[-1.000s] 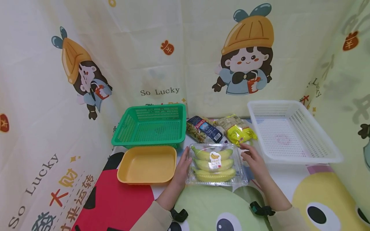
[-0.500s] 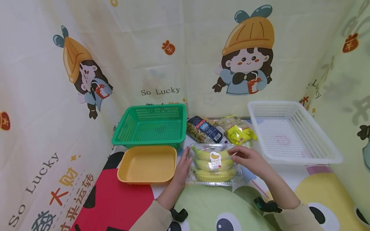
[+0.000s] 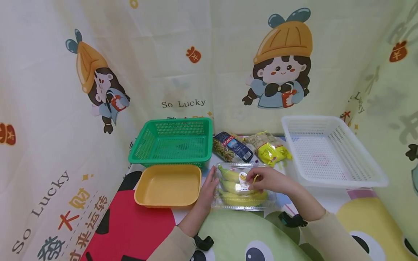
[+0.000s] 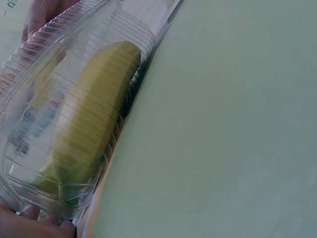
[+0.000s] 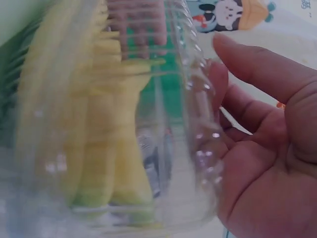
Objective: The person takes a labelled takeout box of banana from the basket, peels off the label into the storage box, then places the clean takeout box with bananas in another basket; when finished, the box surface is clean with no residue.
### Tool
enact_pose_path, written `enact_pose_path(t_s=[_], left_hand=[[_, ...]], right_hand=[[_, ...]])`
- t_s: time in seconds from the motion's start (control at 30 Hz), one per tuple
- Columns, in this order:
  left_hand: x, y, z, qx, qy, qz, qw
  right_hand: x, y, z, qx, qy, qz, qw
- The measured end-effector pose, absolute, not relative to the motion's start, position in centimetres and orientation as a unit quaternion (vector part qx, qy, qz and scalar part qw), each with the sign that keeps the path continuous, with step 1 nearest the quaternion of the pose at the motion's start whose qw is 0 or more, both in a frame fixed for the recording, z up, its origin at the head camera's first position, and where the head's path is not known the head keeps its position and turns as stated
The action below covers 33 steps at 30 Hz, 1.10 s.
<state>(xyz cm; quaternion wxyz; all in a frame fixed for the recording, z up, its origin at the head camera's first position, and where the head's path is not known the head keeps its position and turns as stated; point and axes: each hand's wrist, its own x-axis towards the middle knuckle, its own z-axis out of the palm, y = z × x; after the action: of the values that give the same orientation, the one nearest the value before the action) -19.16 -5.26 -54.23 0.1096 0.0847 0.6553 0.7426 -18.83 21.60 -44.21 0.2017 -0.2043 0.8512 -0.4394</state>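
A clear plastic clamshell box [image 3: 243, 188] with three yellow-green bananas [image 3: 241, 198] and a white label lies on the cartoon cloth in front of me. My left hand [image 3: 209, 188] presses flat against the box's left side. In the left wrist view its fingertips [image 4: 27, 220] touch the box [image 4: 74, 124] at the lower corner. My right hand [image 3: 261, 179] rests on top of the lid, its bent fingers over the label. In the right wrist view the right hand [image 5: 223, 94] touches the box [image 5: 124, 148] with the thumb held apart.
A yellow tray [image 3: 168, 186] sits just left of the box, with a green basket [image 3: 169, 158] behind it. A white basket [image 3: 339, 179] stands at the right. A dark pasta bag [image 3: 232, 146] and a yellow bag [image 3: 269, 148] lie behind the box. Printed cloth walls enclose the space.
My right hand has moved from the box's right side up onto the lid and leftward to the label. The left hand has stayed against the left side.
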Motion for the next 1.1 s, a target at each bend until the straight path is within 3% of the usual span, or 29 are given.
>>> enact_pose_path(t_s=[0.23, 0.67, 1.1], left_hand=[[-19.1, -5.2, -54.2, 0.077, 0.665, 0.733, 0.118], [-19.0, -5.2, -54.1, 0.081, 0.656, 0.740, 0.123], [-19.1, -5.2, -54.3, 0.081, 0.661, 0.737, 0.112]], right_hand=[[-19.7, 21.3, -44.4, -0.218, 0.861, -0.396, 0.234], [-19.9, 20.7, -44.1, -0.265, 0.880, -0.324, 0.224], [-20.1, 21.0, -43.8, -0.271, 0.842, -0.381, 0.269]])
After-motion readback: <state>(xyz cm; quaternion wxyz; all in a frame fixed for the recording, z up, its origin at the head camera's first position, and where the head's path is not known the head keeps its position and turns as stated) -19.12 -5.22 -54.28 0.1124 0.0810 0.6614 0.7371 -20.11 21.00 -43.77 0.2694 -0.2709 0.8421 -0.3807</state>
